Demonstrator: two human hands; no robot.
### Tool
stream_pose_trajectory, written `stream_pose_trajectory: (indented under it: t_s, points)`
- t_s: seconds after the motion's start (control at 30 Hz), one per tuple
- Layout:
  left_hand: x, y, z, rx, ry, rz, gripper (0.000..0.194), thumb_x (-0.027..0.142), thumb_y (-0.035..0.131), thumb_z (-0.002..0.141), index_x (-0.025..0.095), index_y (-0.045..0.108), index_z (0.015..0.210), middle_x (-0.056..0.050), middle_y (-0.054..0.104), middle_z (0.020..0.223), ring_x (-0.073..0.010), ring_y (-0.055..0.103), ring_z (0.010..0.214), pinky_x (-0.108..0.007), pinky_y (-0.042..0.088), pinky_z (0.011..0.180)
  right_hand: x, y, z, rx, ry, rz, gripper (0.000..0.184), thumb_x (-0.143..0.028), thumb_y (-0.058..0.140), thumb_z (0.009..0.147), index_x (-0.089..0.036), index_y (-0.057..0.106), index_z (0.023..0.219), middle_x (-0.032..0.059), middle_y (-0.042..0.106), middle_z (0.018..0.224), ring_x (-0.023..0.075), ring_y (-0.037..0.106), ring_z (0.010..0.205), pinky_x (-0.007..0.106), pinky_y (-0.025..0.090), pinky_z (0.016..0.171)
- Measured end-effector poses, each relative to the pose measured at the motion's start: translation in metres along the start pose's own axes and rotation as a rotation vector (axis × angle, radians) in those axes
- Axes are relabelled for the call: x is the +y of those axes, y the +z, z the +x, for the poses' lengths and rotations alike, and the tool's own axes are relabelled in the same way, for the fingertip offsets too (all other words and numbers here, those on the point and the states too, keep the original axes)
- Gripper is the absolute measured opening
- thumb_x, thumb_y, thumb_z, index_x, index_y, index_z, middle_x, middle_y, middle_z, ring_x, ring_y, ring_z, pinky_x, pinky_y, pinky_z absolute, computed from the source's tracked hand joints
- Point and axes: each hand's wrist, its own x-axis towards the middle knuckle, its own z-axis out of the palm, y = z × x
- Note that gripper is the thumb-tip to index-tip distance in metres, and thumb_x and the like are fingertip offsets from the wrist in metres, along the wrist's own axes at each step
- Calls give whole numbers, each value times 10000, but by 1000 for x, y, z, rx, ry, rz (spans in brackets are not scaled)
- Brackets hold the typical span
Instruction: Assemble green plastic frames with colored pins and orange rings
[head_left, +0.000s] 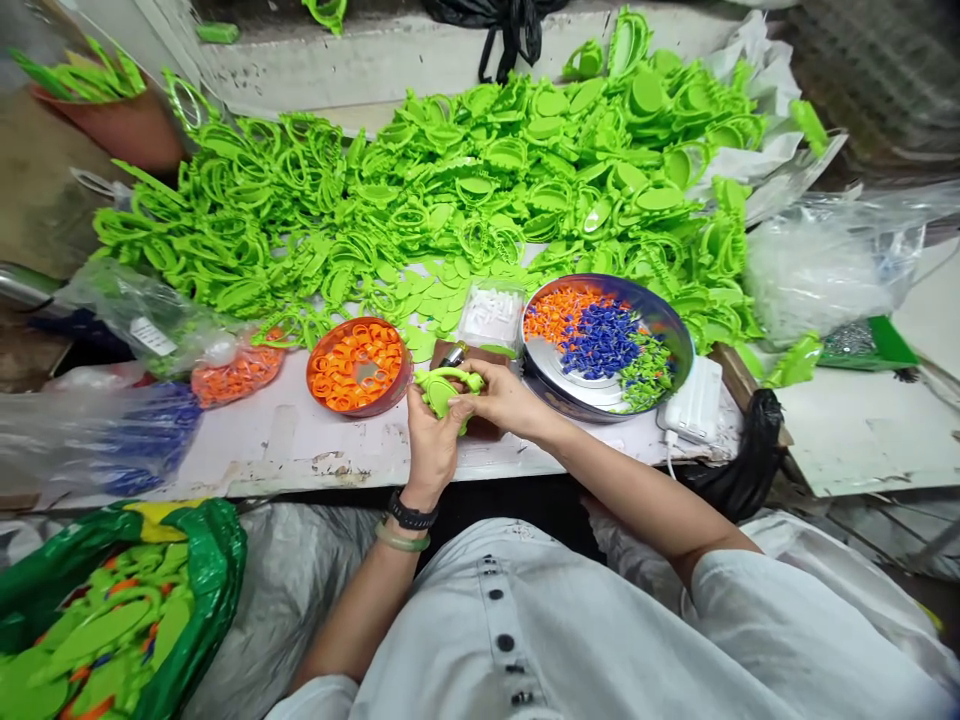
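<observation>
A bright green plastic part (441,390) with an oval face and curved edges is held between both hands above the table's front. My left hand (433,440) grips it from the left and below, fingers closed. Reaching in from the right, my right hand (504,398) pinches the same part near its right end. Just behind the hands is a brown block (484,362) with a small metal piece (454,355) on it, partly hidden. A bowl of orange rings (358,366) stands to the left of the hands. To their right sits a round tin (679,335) of small orange, blue and green pieces.
A large heap of green plastic parts (480,180) covers the back of the table. A clear box of white pieces (491,312) stands behind the block. A white power bank (694,400) lies at right, a green bag (217,560) of parts at lower left.
</observation>
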Motion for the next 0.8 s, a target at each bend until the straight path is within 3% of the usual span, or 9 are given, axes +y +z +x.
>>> stream_pose_trajectory:
  t_s: [0.27,0.43,0.5,0.57,0.67,0.77,0.8]
  points:
    - [-8,4,-7,4,-18,22,460,328,850,700,220,522,1005,9,664,943,-121,654,862,-237,509,851,4,2,-10,184,-53,-281,214,-233,650,722,-195,613,929,-1,647,798,166,578,769,271,458,705]
    - [-4,11,-1,-4,-85,-105,537,383,885,642,228,543,1026,14,653,953,-124,639,883,-230,502,842,-7,5,-21,218,-143,-490,183,-291,644,812,-185,621,959,17,644,840,168,589,781,276,460,733]
    - [2,12,5,-6,-172,-184,558,442,891,610,208,573,1005,2,657,933,-137,638,896,-228,505,823,-15,4,-24,150,-254,-639,213,-293,604,877,-179,630,1056,61,661,959,191,614,890,293,470,793]
    - [10,10,12,53,-318,-264,461,442,852,658,179,605,946,-15,666,897,-149,641,865,-247,517,808,-26,-3,-21,-59,-384,-772,298,-268,588,905,-180,616,1188,107,663,1113,213,618,1027,313,475,869]
    - [26,5,19,119,-533,-423,206,351,668,807,159,629,870,-49,681,884,-209,660,864,-411,544,871,-44,-33,10,-378,-456,-990,370,-289,601,915,-198,614,1273,115,665,1232,219,618,1120,308,469,930]
    - [38,-2,19,78,-607,-547,170,296,532,843,154,625,829,-72,673,861,-287,666,926,-629,511,889,-54,-71,64,-84,-186,-1500,327,-194,431,974,-150,676,1186,144,716,1143,235,672,1033,311,475,850]
    - [40,-4,18,71,-621,-566,180,291,511,852,152,625,834,-74,668,850,-298,665,933,-673,498,884,-54,-80,82,-90,-74,-1693,326,-155,432,954,-142,697,1144,154,729,1111,255,679,1031,320,474,829]
